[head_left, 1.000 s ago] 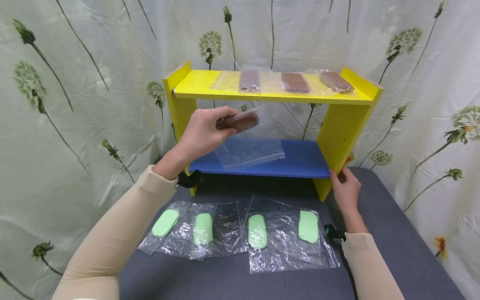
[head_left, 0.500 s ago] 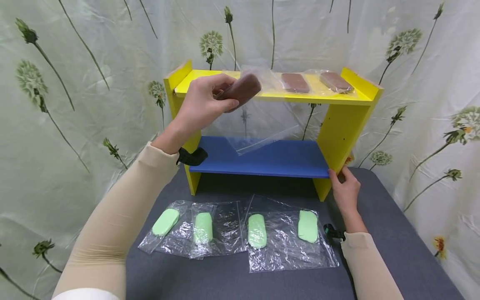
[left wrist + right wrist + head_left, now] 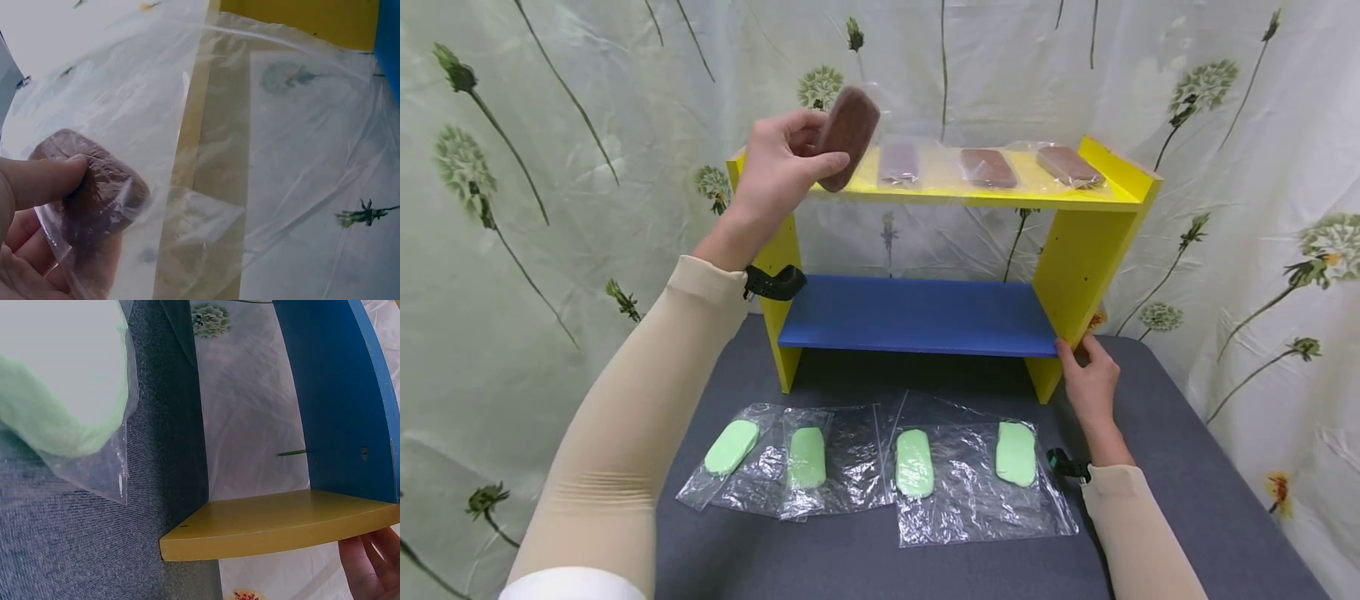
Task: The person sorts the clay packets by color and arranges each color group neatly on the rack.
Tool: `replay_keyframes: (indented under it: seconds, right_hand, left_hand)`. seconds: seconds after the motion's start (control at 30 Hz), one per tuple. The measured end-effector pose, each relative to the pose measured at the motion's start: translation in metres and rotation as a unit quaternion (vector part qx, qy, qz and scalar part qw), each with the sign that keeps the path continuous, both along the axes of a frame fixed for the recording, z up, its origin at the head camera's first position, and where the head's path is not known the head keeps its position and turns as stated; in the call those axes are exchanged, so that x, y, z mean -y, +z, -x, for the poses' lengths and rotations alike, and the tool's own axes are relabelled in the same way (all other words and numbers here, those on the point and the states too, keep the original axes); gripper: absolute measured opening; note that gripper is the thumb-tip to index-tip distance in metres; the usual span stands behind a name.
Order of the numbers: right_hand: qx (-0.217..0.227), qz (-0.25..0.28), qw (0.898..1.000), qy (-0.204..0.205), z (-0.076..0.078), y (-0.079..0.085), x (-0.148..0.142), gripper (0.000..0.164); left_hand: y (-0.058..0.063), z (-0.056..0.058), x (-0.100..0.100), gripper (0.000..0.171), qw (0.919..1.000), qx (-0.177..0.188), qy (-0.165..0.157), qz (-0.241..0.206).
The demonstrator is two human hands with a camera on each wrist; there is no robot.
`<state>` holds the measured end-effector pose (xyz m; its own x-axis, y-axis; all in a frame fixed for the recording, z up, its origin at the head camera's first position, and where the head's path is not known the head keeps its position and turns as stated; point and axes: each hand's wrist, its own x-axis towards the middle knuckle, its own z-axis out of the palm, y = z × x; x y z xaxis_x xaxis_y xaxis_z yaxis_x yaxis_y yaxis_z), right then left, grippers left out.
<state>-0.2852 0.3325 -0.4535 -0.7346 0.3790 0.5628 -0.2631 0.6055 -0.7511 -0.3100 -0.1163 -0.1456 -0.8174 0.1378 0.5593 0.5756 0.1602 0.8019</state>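
A dark table [image 3: 790, 558] carries a shelf unit [image 3: 917, 312] with a yellow top shelf [image 3: 947, 197]. The right hand [image 3: 1092, 379] grips the unit's side; the left hand [image 3: 775, 167] pinches a bagged brown bar [image 3: 853, 125] near the top shelf's left end.

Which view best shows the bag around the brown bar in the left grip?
The left wrist view: the clear bag spreads across much of the picture, creases showing, with the bar inside. The head view shows the bar plainly but only faint traces of the bag. The right wrist view shows none of it.
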Motion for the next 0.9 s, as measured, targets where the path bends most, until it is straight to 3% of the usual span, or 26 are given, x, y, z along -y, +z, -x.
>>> replay_keyframes:
  seconds: [0.2, 0.53, 0.7, 0.9]
  right_hand:
    - [0.003, 0.003, 1.0, -0.001, -0.001, 0.0, 0.0, 0.035]
    - [0.002, -0.003, 1.0, 0.001, -0.001, 0.0, 0.004, 0.034]
    - [0.009, 0.003, 1.0, 0.005, 0.0, 0.0, 0.006, 0.035]
    - [0.008, 0.003, 1.0, 0.007, 0.001, -0.001, 0.007, 0.035]
  left_hand:
    - [0.008, 0.014, 0.004, 0.032, 0.9976, 0.037, -0.004, -0.058]
    - [0.011, 0.031, 0.003, 0.04, 0.9933, 0.084, 0.063, -0.048]
    - [0.012, 0.039, 0.006, 0.048, 0.9878, 0.108, 0.112, -0.005]
    - [0.012, 0.047, 0.008, 0.06, 0.9735, 0.11, 0.182, 0.084]
